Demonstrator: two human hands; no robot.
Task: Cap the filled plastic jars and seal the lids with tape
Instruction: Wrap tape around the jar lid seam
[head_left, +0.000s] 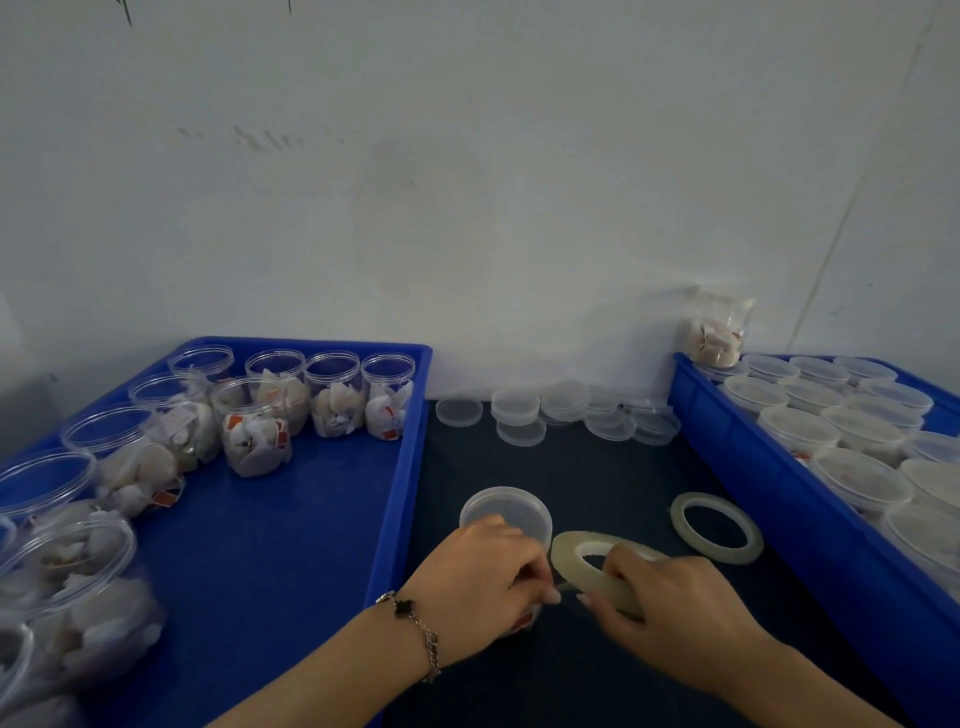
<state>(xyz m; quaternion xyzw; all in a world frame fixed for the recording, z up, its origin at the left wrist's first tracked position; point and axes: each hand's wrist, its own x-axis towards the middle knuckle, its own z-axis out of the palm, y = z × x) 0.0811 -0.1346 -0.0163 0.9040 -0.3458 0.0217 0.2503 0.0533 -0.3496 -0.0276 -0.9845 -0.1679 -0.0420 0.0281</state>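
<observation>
At a dark table between two blue trays, the left hand (483, 577) pinched the tape's loose end against a capped jar (506, 514), largely hidden behind it, while the right hand (660, 603) gripped the tape roll (582, 564) just beside.

Left tray (400, 467) sits at left against the wall (467, 182), open filled jars (335, 395) in it along its back and left edges. Right tray (737, 447) at right, packed with capped jars (800, 431); 1 filled jar (719, 332) at its back left corner. Table strip (597, 467) between the trays. Loose lids (519, 415) at the strip's back by the wall. Capped jar (506, 514) near front centre, left hand (483, 582) on its near side. Tape roll (597, 566) just right of that jar, in the right hand (670, 608). Second tape roll (717, 527) flat on the strip, further right, near the right tray
</observation>
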